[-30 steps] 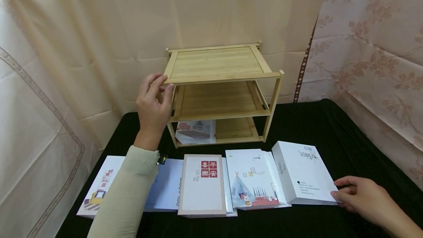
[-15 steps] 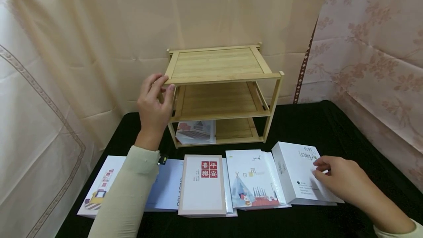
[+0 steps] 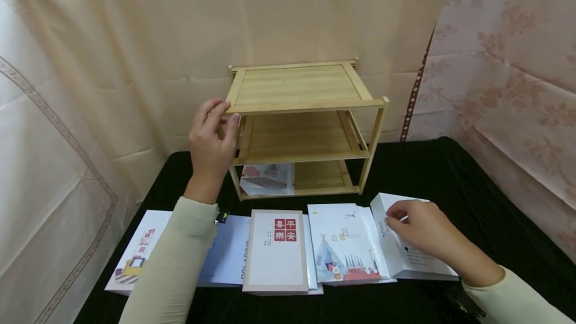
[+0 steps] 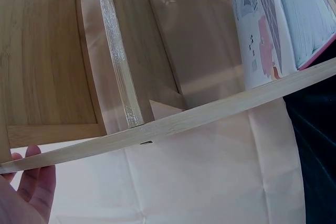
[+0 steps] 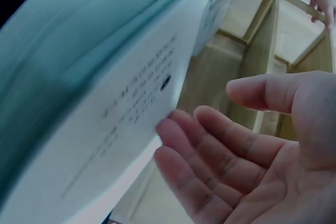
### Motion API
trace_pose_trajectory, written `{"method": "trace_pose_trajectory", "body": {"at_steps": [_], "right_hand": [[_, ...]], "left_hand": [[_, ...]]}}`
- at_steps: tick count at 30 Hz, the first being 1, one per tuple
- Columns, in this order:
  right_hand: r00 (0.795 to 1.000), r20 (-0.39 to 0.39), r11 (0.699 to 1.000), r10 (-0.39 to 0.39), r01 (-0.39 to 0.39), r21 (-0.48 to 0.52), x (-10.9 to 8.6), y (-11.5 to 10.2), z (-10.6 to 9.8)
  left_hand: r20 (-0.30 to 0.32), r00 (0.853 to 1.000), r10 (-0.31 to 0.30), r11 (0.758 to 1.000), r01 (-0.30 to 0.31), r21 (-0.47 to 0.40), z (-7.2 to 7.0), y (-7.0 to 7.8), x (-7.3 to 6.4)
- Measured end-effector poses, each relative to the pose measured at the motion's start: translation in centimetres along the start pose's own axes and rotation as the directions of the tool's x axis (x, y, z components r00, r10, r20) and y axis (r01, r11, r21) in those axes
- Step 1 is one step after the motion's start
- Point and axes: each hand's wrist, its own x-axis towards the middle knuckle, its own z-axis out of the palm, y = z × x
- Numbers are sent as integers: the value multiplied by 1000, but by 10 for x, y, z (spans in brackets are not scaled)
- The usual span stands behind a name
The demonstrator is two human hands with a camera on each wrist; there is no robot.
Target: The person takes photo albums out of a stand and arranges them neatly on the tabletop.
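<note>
In the head view my left hand (image 3: 211, 146) is at the top left front corner of a three-tier wooden shelf rack (image 3: 301, 86). The left wrist view shows its fingers (image 4: 38, 184) around the upright post of the rack. Over a thick white photo album (image 3: 427, 259) at the right end of a row hovers my right hand (image 3: 423, 226), which covers part of its lettering. In the right wrist view the fingers (image 5: 178, 169) are loosely bent, thumb apart, with fingertips near the white cover; nothing is between them. Another album (image 3: 267, 179) stands on the rack's bottom tier, at the left.
Along the front lie an album with a tent drawing (image 3: 346, 249), a beige one with red squares (image 3: 275, 259), a blue one (image 3: 225, 251) and a white one (image 3: 130, 264), partly behind the left sleeve. Black cloth (image 3: 418, 169) covers the table; curtains (image 3: 292, 14) surround it.
My right hand has come from the lower right edge of the rightmost album leftward and up over its cover. The left hand stays at the rack's corner; the albums have hardly moved.
</note>
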Motion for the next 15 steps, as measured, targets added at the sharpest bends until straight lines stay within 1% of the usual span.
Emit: {"method": "trace_pose_trajectory", "body": {"at_steps": [6, 15], "right_hand": [[999, 6, 995, -47, 47, 88, 14, -17, 7], [997, 45, 984, -58, 50, 172, 44, -48, 22]], "left_hand": [[-5, 1000, -7, 1000, 7, -7, 0, 0, -1], [-13, 1000, 6, 1000, -7, -17, 0, 0, 0]]}}
